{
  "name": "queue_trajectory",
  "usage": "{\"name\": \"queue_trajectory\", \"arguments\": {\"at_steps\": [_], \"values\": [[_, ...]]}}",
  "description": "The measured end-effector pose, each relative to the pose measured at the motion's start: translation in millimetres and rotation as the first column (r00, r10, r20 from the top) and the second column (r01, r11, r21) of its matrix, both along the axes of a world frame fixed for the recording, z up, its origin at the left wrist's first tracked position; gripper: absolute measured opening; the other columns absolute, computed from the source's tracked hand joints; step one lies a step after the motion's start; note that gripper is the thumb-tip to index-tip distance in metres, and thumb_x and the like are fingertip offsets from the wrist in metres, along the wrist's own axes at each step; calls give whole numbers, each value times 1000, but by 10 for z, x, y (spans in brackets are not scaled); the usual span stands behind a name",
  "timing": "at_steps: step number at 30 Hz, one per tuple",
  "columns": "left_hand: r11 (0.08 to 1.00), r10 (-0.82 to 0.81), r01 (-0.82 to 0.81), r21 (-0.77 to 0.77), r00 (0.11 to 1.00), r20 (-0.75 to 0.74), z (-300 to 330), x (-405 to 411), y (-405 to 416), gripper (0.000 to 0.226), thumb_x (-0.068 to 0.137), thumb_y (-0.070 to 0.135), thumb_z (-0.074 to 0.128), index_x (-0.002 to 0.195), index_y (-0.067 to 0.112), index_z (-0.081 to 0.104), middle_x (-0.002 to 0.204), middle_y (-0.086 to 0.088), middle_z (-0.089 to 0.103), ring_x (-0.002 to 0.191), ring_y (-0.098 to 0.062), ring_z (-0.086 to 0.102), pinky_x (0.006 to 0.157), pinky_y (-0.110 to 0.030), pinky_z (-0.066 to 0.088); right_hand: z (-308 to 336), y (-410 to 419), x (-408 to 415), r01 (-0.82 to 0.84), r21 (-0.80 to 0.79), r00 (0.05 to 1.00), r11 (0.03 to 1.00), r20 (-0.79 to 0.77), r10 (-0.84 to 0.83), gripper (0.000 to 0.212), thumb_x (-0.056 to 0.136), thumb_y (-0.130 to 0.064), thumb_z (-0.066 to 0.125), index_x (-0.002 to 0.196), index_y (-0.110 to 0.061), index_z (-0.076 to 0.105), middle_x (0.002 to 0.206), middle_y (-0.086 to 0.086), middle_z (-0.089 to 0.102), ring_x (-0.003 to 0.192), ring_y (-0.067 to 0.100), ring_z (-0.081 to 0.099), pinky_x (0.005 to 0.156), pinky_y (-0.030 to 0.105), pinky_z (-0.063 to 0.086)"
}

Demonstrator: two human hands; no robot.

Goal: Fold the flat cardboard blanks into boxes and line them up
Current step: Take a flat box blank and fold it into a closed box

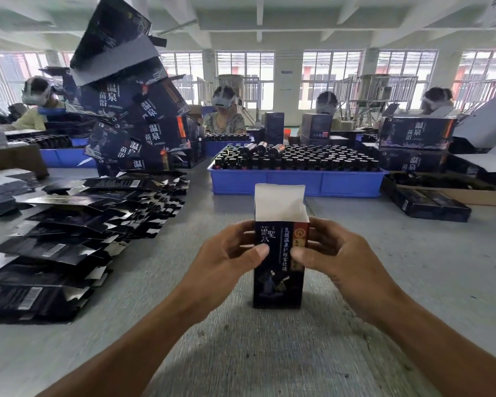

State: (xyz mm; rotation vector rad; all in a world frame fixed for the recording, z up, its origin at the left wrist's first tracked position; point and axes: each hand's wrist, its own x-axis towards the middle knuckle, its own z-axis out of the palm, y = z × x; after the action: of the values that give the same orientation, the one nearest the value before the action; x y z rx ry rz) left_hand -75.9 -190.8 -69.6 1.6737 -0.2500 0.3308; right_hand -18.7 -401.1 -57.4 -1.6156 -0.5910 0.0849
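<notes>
Cardboard box (278, 270) stood upright on the worktop (241, 353) at six o'clock; your left hand (226, 253) and right hand (335, 253) gripped its sides, thumbs on the front. Squaring looked done; next, I judge, tuck the pale raised lid flap. Flat blanks (69, 239) lay at nine o'clock.

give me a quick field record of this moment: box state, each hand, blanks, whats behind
box: dark printed box upright on the grey table, top flap open and standing up
left hand: left hand grips the box's left side, thumb on the front
right hand: right hand grips the right side, thumb on the front
blanks: flat blanks stacked at left
behind: blue tray full of dark bottles
</notes>
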Motion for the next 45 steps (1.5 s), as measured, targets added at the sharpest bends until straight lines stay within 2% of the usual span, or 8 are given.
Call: {"name": "queue_trajectory", "arguments": {"at_steps": [3,9,18,25,29,33,37,45], "values": [[999,4,-4,-37,1000,2,10,-1,-9,42,86,27,71,127,25,63,119,5,73,113,-13,68,89,-20,53,-9,-4,20,-9,33,1000,999,-4,9,49,81,-13,80,125,-24,62,117,-11,73,108,10,70,92,34,56],[987,133,-120,-107,984,120,60,-22,-21,51,82,39,75,130,35,58,119,8,72,109,-13,70,86,-23,57,-40,-1,23,-51,58,998,997,43,49,53,78,-14,83,121,-33,57,114,-10,74,104,11,72,76,18,57],[984,160,-173,34,958,237,21,-46,-54,36,88,40,67,122,50,63,122,18,66,106,-12,70,76,-22,59,-27,25,-63,-4,-79,958,997,287,27,64,89,-25,74,127,-68,47,121,-30,63,105,-4,66,75,17,58],[979,174,-193,61,957,230,26,-48,-46,24,91,48,68,115,47,67,117,14,70,103,-13,70,78,-30,59,-11,19,-69,41,-94,941,995,337,-6,37,92,-60,51,128,-65,51,123,-32,62,112,-6,63,83,20,57],[967,217,-243,74,941,259,49,-57,-60,26,91,56,57,110,43,69,116,8,71,105,-18,70,86,-46,60,-5,25,-84,64,-73,936,995,351,-35,31,96,-54,45,124,-60,57,125,-30,63,114,-5,61,90,24,57],[958,234,-273,93,925,300,79,-67,-95,25,94,51,55,108,37,70,126,13,64,112,-16,66,87,-47,59,23,51,-121,106,-15,916,994,391,-92,33,94,-48,51,124,-48,64,131,-36,56,126,-12,49,101,18,48],[956,247,-282,85,924,292,75,-77,-97,22,98,43,59,111,31,71,125,15,65,113,-10,66,88,-42,60,46,68,-173,104,47,922,993,370,-114,30,90,-43,55,117,-43,68,128,-37,57,120,-16,52,89,3,45],[956,243,-281,88,922,302,100,-112,-118,20,97,32,58,111,23,70,116,9,70,107,-18,69,86,-46,60,66,62,-186,108,92,930,990,344,-134,33,89,-40,59,119,-53,55,122,-36,61,109,-11,61,78,4,48]]}}
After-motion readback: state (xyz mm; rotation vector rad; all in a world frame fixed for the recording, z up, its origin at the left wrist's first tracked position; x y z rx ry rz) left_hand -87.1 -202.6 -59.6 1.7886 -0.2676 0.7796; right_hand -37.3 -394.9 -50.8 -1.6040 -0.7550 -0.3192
